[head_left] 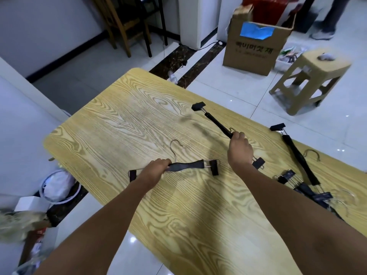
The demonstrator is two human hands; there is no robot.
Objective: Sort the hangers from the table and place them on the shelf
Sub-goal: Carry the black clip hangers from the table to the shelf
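Grip check: left hand point(156, 168) clamped round near hanger point(188, 166) mid-bar, right hand point(239, 150) clamped round far hanger point(215, 121) by its hook, both low at the bench point(129, 116), pile point(303, 188) lying at right edge; best lift each level, hooks turned alike, so clips don't snag.

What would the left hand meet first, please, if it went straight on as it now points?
The left hand would cross bare table, then probably meet the far end of the hanger in the right hand; its height is unclear.
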